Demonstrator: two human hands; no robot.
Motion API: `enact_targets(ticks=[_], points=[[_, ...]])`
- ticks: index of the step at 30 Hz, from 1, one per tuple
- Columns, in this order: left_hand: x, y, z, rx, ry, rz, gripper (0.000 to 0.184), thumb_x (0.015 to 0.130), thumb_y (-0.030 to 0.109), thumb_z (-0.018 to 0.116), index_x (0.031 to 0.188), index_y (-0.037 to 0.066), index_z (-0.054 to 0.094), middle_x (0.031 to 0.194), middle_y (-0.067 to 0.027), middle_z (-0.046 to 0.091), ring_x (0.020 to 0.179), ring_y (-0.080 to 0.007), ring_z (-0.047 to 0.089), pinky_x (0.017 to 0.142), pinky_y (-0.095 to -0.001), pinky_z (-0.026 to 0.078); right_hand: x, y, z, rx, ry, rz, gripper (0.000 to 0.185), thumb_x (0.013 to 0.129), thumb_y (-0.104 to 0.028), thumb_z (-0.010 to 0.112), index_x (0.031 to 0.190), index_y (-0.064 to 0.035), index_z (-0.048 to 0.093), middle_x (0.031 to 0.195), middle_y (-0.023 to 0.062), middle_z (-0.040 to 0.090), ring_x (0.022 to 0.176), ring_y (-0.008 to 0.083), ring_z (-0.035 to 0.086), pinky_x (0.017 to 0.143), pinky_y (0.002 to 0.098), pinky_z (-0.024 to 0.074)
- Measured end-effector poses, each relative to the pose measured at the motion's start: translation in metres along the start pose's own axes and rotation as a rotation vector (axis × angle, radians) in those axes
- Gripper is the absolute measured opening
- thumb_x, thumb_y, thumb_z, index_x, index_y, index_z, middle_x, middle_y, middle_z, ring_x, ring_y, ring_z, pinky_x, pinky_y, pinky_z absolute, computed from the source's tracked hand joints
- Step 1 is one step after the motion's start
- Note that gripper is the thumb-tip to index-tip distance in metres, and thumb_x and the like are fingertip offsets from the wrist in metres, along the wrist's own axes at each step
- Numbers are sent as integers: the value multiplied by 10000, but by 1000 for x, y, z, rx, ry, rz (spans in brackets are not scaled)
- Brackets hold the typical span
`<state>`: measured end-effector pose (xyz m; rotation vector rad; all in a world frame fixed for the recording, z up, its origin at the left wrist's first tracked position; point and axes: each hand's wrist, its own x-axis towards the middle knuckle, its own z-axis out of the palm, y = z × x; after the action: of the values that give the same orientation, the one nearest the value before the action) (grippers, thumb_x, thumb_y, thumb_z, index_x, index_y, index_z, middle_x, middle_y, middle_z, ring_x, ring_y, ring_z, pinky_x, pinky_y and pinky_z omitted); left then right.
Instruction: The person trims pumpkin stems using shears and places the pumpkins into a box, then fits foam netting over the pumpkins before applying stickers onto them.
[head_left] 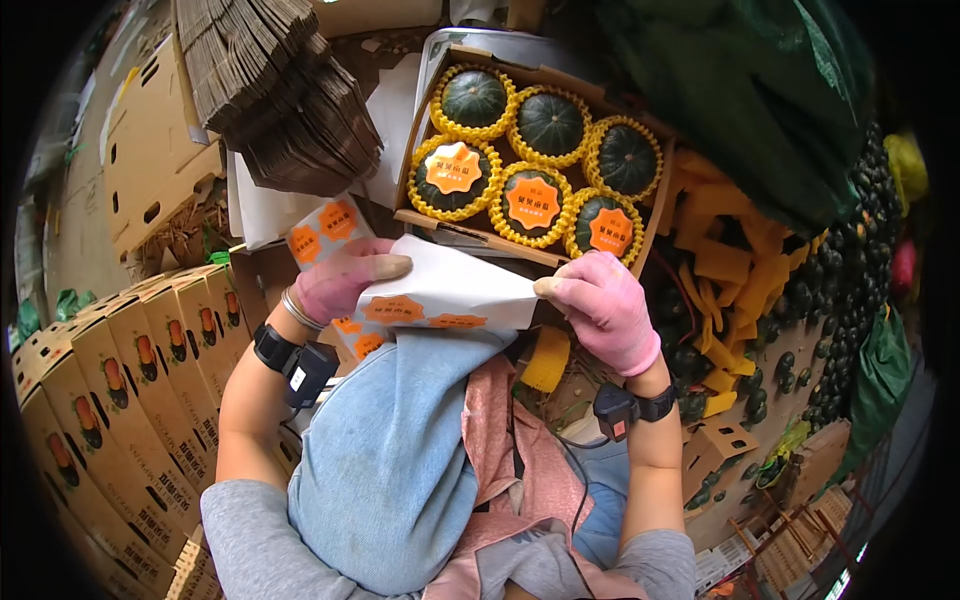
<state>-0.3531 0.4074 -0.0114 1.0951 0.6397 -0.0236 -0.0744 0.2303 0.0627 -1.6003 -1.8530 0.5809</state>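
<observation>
My left hand (350,277), in a pink glove, grips the left end of a white sticker sheet (455,280) with orange labels along its lower edge. My right hand (605,305), also gloved in pink, pinches the sheet's right corner. Just beyond the sheet, an open cardboard box (480,235) holds several dark green pumpkins (550,124) in yellow foam nets. The three pumpkins in the row nearer me carry orange star-edged labels (531,203). More sticker sheets (325,232) lie beside and below my left hand.
Folded cardboard (270,90) is stacked at upper left. Printed cartons (130,400) stand in rows on the left. Yellow foam nets (725,260) lie right of the box, with many loose pumpkins (855,320) beyond. A dark green sheet (750,90) hangs at upper right.
</observation>
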Motion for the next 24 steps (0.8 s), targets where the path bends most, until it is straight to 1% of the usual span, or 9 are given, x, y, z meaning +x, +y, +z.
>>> enact_targets(ticks=[1,4,5,7,10,12,18,20,24], points=[[2,26,12,-284,-56,-240,324,900,229,619,1114,-13,595,1013,-81,661,907,-130,623,833,-275,493,3,-4,-6,-31,-6,-36,244,674,-8,659,897,-106,674,794,15,588,712,215,563,645,336,429],[4,38,22,-55,86,-213,356,944,289,542,1120,-17,586,974,-52,655,908,-99,605,833,-257,488,7,-7,-13,-154,16,-185,209,655,-71,664,859,-112,680,804,5,582,694,189,551,627,324,422],[6,33,25,-225,81,-257,342,954,283,519,1106,-15,592,970,-41,643,903,-91,591,843,-252,480,10,-12,-16,-195,22,-221,211,648,-87,663,856,-117,680,804,3,577,692,185,550,628,323,421],[-1,34,25,260,91,15,321,954,233,496,1159,-6,555,1068,-72,625,988,-125,583,876,-274,473,13,-18,-20,-268,42,-300,230,622,-134,659,852,-131,674,811,3,561,708,173,551,635,321,422],[-1,43,36,146,167,-31,334,977,213,446,1208,-14,525,1135,-85,603,1043,-137,572,909,-283,464,14,-21,-22,-299,14,-312,215,653,-135,644,868,-129,632,876,11,562,783,172,563,696,325,440],[5,41,35,-275,148,-84,363,978,255,465,1203,-20,539,1069,-53,629,941,-88,595,851,-241,482,14,-13,-18,-268,39,-274,203,687,-121,653,884,-120,607,968,32,590,876,214,578,753,350,446],[4,27,22,-79,159,-119,345,966,258,451,1166,-8,541,1021,-41,624,899,-91,604,825,-243,492,16,-6,-12,154,227,259,647,614,-167,840,1194,-65,571,1169,145,558,1012,283,596,916,384,462],[5,42,33,-190,185,-195,345,958,270,458,1151,-1,548,1008,-35,624,889,-92,601,819,-245,488,17,-6,-8,610,178,406,615,650,-133,824,1203,-59,564,1182,147,572,1049,261,604,926,375,469],[6,51,41,-267,164,-182,336,967,244,469,1167,-16,542,1019,-32,625,896,-82,600,815,-228,492,20,-12,-14,580,44,461,431,737,-27,729,1146,-30,592,1011,118,673,947,198,670,843,295,521]])
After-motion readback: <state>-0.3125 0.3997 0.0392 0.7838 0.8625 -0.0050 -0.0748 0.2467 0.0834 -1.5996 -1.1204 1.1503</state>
